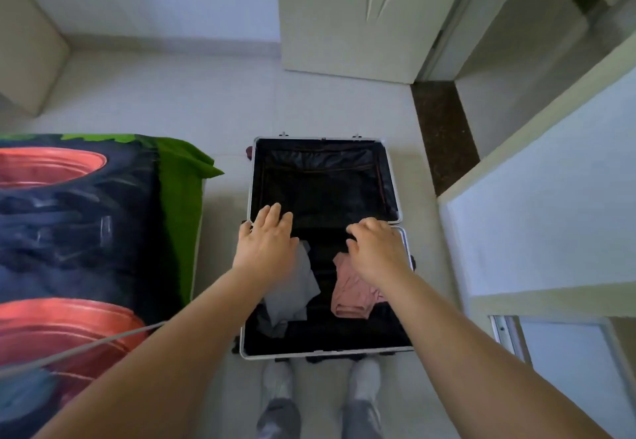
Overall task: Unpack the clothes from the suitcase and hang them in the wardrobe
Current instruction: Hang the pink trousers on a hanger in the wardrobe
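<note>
**Loose clothes in a dark case: what could slip**

Nearest, two shoes (275,382) are planted just short of the suitcase (323,356), which lies open on the floor (220,104). A turn made with arms full could end in a trip over its near rim. A cord (103,340) is seen crossing the bed (69,232) left of the suitcase, and it might be snagged by a swinging arm.

In the near half of the suitcase a grey top (296,287) and a pink top (351,295) lie crumpled. Darker cloth may sit beneath them; against the black lining it is hard to tell, so a piece could be overlooked. Picked up by one corner, either top could trail and catch on the metal rim or be dropped.

Above the hinge line the left hand (266,237) is held flat with fingers spread, and the right hand (375,249) with fingers slightly bent. The hands are apart and nothing is gripped. Contact with the lining cannot be judged.

The far half looks empty. Beyond the suitcase a door (344,15) stands; no wardrobe can be made out with certainty.

No brand, label or writing can be read.
</note>
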Tool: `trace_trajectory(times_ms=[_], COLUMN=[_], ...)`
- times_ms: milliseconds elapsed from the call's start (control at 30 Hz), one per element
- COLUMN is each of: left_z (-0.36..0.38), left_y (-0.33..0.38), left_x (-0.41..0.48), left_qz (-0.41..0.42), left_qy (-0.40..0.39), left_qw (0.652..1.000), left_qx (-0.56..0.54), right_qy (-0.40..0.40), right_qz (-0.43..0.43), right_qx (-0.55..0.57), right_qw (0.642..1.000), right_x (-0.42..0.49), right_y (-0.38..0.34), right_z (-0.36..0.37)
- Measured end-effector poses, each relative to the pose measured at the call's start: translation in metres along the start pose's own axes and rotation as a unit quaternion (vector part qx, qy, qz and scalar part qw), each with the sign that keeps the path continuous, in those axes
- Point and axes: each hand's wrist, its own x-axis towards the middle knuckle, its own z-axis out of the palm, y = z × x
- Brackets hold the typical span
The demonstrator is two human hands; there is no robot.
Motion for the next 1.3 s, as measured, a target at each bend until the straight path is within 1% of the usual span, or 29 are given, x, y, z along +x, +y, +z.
trace_trajectory(times_ms=[167,300,433,600,700,800,867,967,1033,1067,1100,1133,1167,1200,1233,1267,1300], left_z=[0.081,0.164,0.257,0.369,0.417,0.452,0.467,0.483,0.489,0.492,0.493,0.494,0.493,0.49,0.482,0.473,0.464], left_y=[-0.021,-0.029,-0.031,-0.032,-0.035,-0.039,-0.043,-0.047,-0.049,-0.05,-0.051,-0.053,-0.053,-0.053,-0.05,-0.047,-0.044], left_x=[0.052,0.092,0.135,0.168,0.183,0.199,0.208,0.216,0.215,0.214,0.213,0.21,0.207,0.204,0.2,0.195,0.192], left_qz=[-0.069,-0.11,-0.111,-0.086,-0.07,-0.063,-0.056,-0.052,-0.057,-0.058,-0.061,-0.064,-0.066,-0.065,-0.067,-0.077,-0.086], left_qy=[-0.015,-0.041,-0.07,-0.08,-0.106,-0.106,-0.106,-0.107,-0.113,-0.118,-0.125,-0.132,-0.138,-0.142,-0.145,-0.149,-0.154], left_qw=[0.996,0.989,0.982,0.98,0.978,0.977,0.977,0.975,0.973,0.972,0.971,0.97,0.969,0.968,0.967,0.963,0.959], left_qx=[-0.052,-0.095,-0.135,-0.16,-0.165,-0.175,-0.179,-0.187,-0.194,-0.194,-0.193,-0.194,-0.194,-0.194,-0.198,-0.209,-0.221], right_qy=[-0.066,-0.121,-0.186,-0.299,-0.323,-0.31,-0.31,-0.325,-0.344,-0.334,-0.297,-0.25,-0.214,-0.205,-0.216,-0.239,-0.226], right_qz=[-0.028,-0.017,0.006,0.034,0.028,0.022,0.016,0.021,0.005,-0.004,-0.021,-0.028,-0.014,0.028,0.087,0.138,0.179], right_qx=[-0.002,0.003,-0.032,-0.091,-0.092,-0.097,-0.112,-0.157,-0.207,-0.229,-0.23,-0.214,-0.161,-0.072,0.015,0.076,0.133], right_qw=[0.997,0.993,0.982,0.949,0.941,0.945,0.944,0.932,0.916,0.914,0.927,0.944,0.964,0.976,0.972,0.958,0.948], right_x=[0.075,0.125,0.156,0.161,0.16,0.168,0.175,0.185,0.188,0.19,0.193,0.194,0.195,0.197,0.199,0.2,0.202], right_y=[0.018,0.049,0.098,0.147,0.166,0.174,0.178,0.184,0.186,0.188,0.189,0.188,0.188,0.186,0.183,0.18,0.179], right_z=[0.081,0.168,0.275,0.41,0.482,0.529,0.543,0.555,0.559,0.563,0.565,0.564,0.558,0.545,0.525,0.505,0.488])
